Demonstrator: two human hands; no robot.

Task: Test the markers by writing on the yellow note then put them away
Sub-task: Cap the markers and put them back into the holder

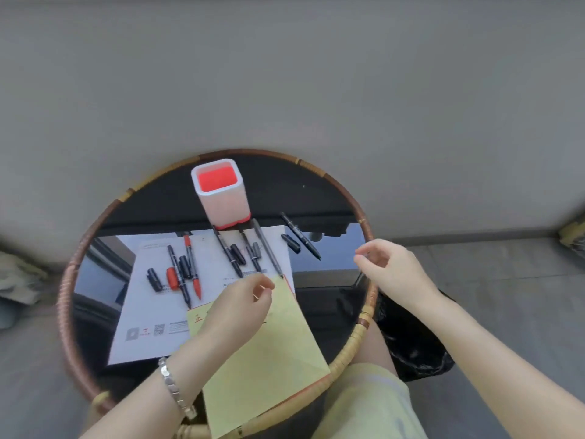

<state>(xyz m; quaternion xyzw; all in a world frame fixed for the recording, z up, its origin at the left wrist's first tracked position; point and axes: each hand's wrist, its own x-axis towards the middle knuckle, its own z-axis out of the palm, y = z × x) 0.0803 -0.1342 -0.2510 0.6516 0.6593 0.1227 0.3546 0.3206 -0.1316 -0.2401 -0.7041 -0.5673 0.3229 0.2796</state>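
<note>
In the lower middle of the frame, the left hand seems to steady the yellow note, whether pinching I cannot tell, while the right hand hovers loosely curled and empty by the uncapped markers.

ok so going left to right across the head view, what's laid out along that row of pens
black cap → red cap → red marker → grey pen → black marker on the bare glass → right hand
</note>
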